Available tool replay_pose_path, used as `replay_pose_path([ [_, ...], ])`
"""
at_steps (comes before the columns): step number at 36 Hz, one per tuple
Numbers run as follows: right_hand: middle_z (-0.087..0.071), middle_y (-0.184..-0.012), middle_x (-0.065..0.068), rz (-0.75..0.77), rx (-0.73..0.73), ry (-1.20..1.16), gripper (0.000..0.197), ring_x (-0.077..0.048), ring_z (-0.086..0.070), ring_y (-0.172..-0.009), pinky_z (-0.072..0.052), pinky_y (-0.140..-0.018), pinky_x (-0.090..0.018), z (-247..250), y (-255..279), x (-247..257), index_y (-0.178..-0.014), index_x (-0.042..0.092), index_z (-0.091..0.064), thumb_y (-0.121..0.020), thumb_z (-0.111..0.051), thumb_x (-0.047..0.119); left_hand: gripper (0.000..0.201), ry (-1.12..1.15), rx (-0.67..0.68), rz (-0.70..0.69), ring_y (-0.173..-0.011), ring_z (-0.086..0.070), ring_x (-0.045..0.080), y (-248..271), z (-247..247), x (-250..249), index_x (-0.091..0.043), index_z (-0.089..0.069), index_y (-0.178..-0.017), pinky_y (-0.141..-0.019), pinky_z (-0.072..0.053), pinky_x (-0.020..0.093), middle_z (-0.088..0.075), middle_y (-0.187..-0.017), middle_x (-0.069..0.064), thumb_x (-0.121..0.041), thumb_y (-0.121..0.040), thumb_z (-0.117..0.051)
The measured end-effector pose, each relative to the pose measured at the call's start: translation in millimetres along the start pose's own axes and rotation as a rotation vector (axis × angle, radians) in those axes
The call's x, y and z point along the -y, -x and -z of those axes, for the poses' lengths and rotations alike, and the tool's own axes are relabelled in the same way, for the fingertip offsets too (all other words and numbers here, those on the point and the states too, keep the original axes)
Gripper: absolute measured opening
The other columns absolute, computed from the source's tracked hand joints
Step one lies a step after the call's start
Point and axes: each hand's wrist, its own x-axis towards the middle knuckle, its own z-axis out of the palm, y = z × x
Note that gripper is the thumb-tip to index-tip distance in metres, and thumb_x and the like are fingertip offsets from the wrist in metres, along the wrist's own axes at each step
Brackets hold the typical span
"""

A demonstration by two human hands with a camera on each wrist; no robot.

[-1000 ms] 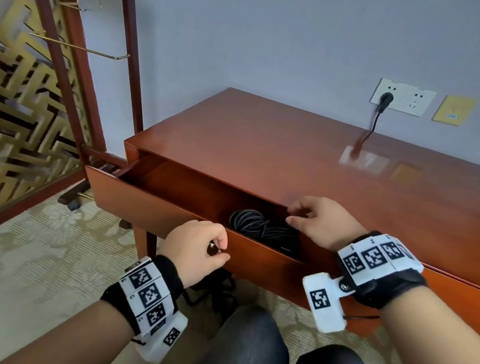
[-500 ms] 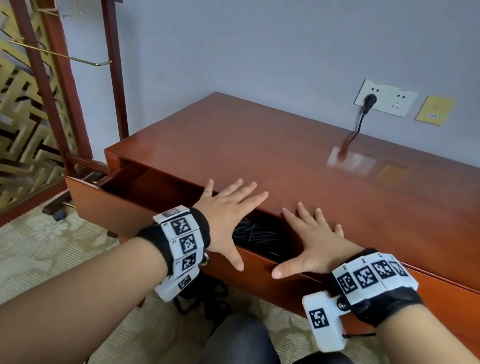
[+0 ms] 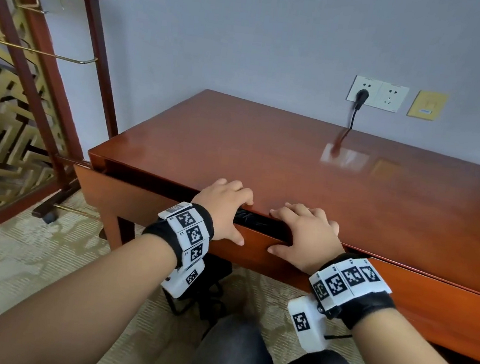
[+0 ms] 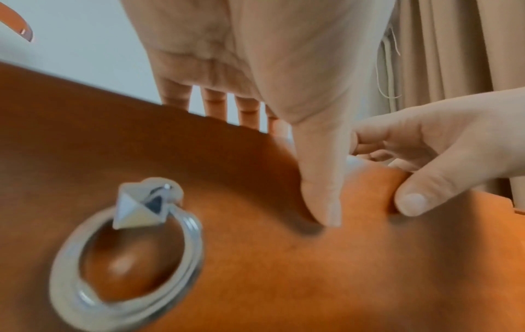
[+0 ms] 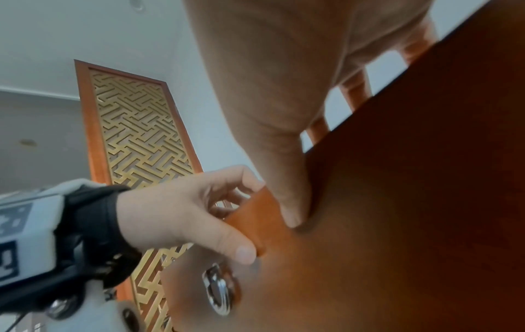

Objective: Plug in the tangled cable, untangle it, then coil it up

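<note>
The black coiled cable (image 3: 247,216) lies inside the desk drawer and shows only as a sliver through a narrow gap under the desk top. Its black plug (image 3: 362,96) sits in the white wall socket (image 3: 376,93), with the cord dropping behind the desk. My left hand (image 3: 225,207) and right hand (image 3: 302,232) press side by side on the drawer front (image 3: 150,216). Their fingers reach over its top edge onto the desk top, and both thumbs (image 4: 321,193) lie flat on the drawer's face. Neither hand holds anything.
A silver ring pull (image 4: 127,258) hangs on the drawer front below my left hand. The red-brown desk top (image 3: 295,164) runs back to the wall. A wooden rack with a gold lattice screen (image 3: 5,110) stands to the left. My knees are under the desk's front edge.
The drawer has slid from wide open to almost shut. My left hand left the ring pull and my right left the cable; both now press the drawer front, and the coil is nearly hidden.
</note>
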Motion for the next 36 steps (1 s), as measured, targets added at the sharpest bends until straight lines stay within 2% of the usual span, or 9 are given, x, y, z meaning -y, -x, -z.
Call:
replay_pose_path([
  [3, -0.035, -0.144, 0.012, -0.023, -0.057, 0.011, 0.058, -0.03, -0.031, -0.129, -0.032, -0.1, -0.051, -4.8, -1.2, 3.1, -0.132, 0.046, -0.036, -0.081, -0.062, 0.051, 0.061, 0.007, -0.05, 0.031, -0.097, -0.037, 0.013, -4.6, -2.7, -3.0, -0.031, -0.048, -0.109, -0.08, -0.045, 0.032, -0.042, -0.101, -0.013, -0.055, -0.063, -0.079],
  [8, -0.046, -0.128, 0.01, -0.057, -0.162, 0.007, 0.039, -0.032, -0.038, -0.119, -0.035, -0.096, -0.047, -15.3, -6.3, 6.5, -0.123, 0.037, -0.044, -0.086, -0.058, 0.038, 0.045, 0.006, -0.178, 0.072, -0.094, -0.038, 0.015, -8.7, -12.8, -9.2, -0.028, -0.048, -0.1, -0.071, -0.039, 0.029, -0.041, -0.097, -0.011, -0.047, -0.07, -0.077],
  [14, -0.05, -0.12, 0.011, -0.093, -0.231, 0.005, 0.033, -0.03, -0.041, -0.114, -0.036, -0.092, -0.045, -21.7, -10.8, 3.7, -0.116, 0.033, -0.047, -0.086, -0.058, 0.038, 0.042, -0.014, -0.243, 0.096, -0.09, -0.039, 0.015, -13.0, -19.1, -8.9, -0.028, -0.048, -0.096, -0.069, -0.038, 0.028, -0.043, -0.095, -0.012, -0.049, -0.071, -0.076],
  [22, -0.048, -0.118, 0.013, -0.093, -0.212, 0.013, 0.032, -0.028, -0.041, -0.11, -0.034, -0.086, -0.041, -17.3, -12.6, 1.9, -0.114, 0.034, -0.048, -0.086, -0.059, 0.041, 0.042, -0.02, -0.248, 0.106, -0.088, -0.038, 0.014, -11.0, -18.2, -12.3, -0.027, -0.049, -0.096, -0.072, -0.039, 0.029, -0.044, -0.095, -0.011, -0.047, -0.072, -0.077],
  [26, -0.049, -0.113, 0.012, -0.071, -0.161, -0.008, 0.031, -0.027, -0.041, -0.106, -0.036, -0.083, -0.04, -7.3, -14.4, -1.1, -0.113, 0.034, -0.05, -0.084, -0.061, 0.039, 0.038, -0.061, -0.193, 0.108, -0.091, -0.04, 0.017, -11.7, -13.5, -16.6, -0.027, -0.044, -0.095, -0.072, -0.041, 0.031, -0.044, -0.098, -0.008, -0.04, -0.074, -0.074],
  [29, -0.049, -0.105, 0.015, -0.027, -0.069, -0.054, 0.03, -0.024, -0.045, -0.105, -0.042, -0.087, -0.039, 4.5, -18.8, -10.0, -0.113, 0.038, -0.054, -0.084, -0.06, 0.039, 0.027, -0.053, -0.076, 0.121, -0.097, -0.041, 0.02, -14.2, 2.0, -19.3, -0.029, -0.042, -0.094, -0.073, -0.041, 0.033, -0.042, -0.098, -0.007, -0.035, -0.079, -0.064],
  [31, -0.057, -0.114, 0.016, 0.018, 0.005, -0.076, 0.031, -0.022, -0.051, -0.108, -0.044, -0.093, -0.035, 15.0, -21.0, -17.5, -0.115, 0.037, -0.057, -0.085, -0.06, 0.041, 0.023, -0.023, 0.043, 0.144, -0.1, -0.042, 0.02, -17.6, 16.4, -22.9, -0.028, -0.05, -0.101, -0.081, -0.045, 0.038, -0.042, -0.1, -0.006, -0.039, -0.082, -0.056],
  [33, -0.061, -0.122, 0.011, 0.027, 0.095, -0.107, 0.031, -0.018, -0.056, -0.109, -0.046, -0.094, -0.032, 26.3, -22.6, -26.4, -0.115, 0.034, -0.061, -0.085, -0.062, 0.041, 0.029, -0.031, 0.17, 0.169, -0.101, -0.048, 0.021, -24.4, 28.6, -27.8, -0.026, -0.055, -0.11, -0.087, -0.048, 0.04, -0.045, -0.103, -0.004, -0.042, -0.085, -0.051],
  [36, -0.065, -0.101, 0.01, 0.065, 0.174, -0.197, 0.022, -0.011, -0.061, -0.096, -0.048, -0.084, -0.027, 46.7, -22.1, -34.1, -0.106, 0.03, -0.066, -0.086, -0.065, 0.038, 0.033, -0.079, 0.263, 0.148, -0.098, -0.06, 0.024, -34.9, 44.7, -36.9, -0.017, -0.062, -0.11, -0.088, -0.052, 0.041, -0.063, -0.109, 0.003, -0.038, -0.089, -0.049],
])
